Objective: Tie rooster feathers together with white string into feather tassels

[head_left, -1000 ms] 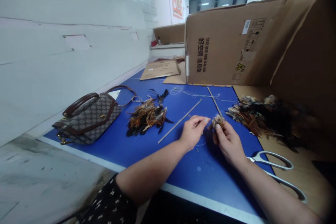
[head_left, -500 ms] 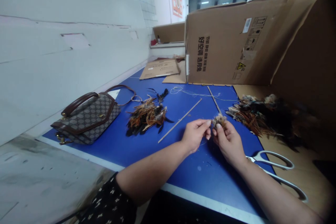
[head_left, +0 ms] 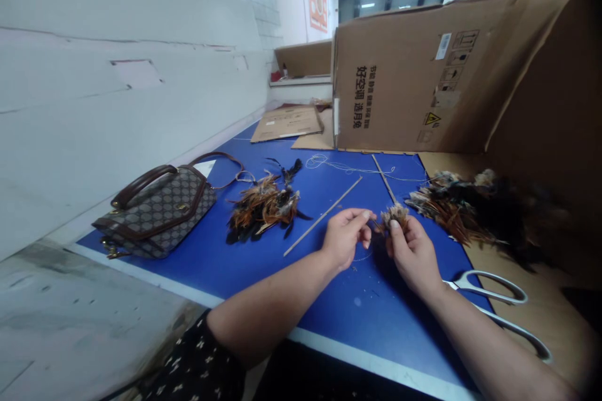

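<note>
My right hand (head_left: 411, 254) grips a small bunch of brown feathers (head_left: 394, 214) by their quill ends, just above the blue table (head_left: 291, 263). My left hand (head_left: 345, 237) is close beside it, thumb and fingers pinched together near the bunch; a thin thread seems to run from them, but it is too fine to be sure. A thin wooden stick (head_left: 323, 215) lies on the table just left of my left hand, and a second stick (head_left: 384, 178) lies behind the bunch.
A pile of orange and black feathers (head_left: 263, 208) lies at centre left, a larger dark pile (head_left: 480, 210) at right on cardboard. A patterned handbag (head_left: 157, 208) sits at the left edge. Large scissors (head_left: 493, 307) lie by my right forearm. A big cardboard box (head_left: 404, 81) stands behind.
My two hands have shifted slightly around the feather bunch; the left fingers moved a little away from it, then close again. Everything else stays put.
</note>
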`<state>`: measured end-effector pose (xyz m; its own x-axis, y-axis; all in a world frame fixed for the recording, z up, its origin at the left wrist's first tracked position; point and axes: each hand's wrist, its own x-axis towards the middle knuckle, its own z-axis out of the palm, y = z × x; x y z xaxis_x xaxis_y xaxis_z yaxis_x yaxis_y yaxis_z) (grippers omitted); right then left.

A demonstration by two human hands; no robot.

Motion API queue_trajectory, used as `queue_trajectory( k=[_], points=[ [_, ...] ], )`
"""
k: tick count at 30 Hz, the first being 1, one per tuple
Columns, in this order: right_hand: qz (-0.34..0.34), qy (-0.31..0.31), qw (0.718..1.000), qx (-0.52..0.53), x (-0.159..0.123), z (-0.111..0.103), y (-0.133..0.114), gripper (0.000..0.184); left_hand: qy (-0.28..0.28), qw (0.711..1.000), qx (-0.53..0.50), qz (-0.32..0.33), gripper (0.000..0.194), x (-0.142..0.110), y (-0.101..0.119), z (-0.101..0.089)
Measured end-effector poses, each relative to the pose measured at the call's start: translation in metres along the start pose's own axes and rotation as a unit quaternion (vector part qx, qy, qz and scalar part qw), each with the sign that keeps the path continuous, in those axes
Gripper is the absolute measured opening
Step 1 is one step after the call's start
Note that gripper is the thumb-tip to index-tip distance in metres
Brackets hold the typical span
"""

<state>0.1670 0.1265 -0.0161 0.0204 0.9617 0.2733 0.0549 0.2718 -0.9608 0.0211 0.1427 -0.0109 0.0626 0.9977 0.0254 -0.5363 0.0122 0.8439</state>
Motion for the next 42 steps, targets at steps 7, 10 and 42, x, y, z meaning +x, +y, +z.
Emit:
queue_trajectory(
  k=[7,10,42],
  points=[
    [-0.046,0.016,0.998,-0.037,0.001,-0.001,0.005,0.031,-0.006,1.000,-0.021,-0.020,0.041,-0.001,-0.002,0.002],
    [-0.059,0.011,0.997,-0.039,0.000,0.001,0.005,0.030,-0.025,0.999,-0.009,-0.035,0.043,-0.002,-0.005,0.003],
    [-0.067,-0.006,0.996,-0.053,0.001,0.003,0.010,0.026,-0.056,0.996,0.061,-0.025,0.042,-0.005,-0.006,0.003]
  ],
)
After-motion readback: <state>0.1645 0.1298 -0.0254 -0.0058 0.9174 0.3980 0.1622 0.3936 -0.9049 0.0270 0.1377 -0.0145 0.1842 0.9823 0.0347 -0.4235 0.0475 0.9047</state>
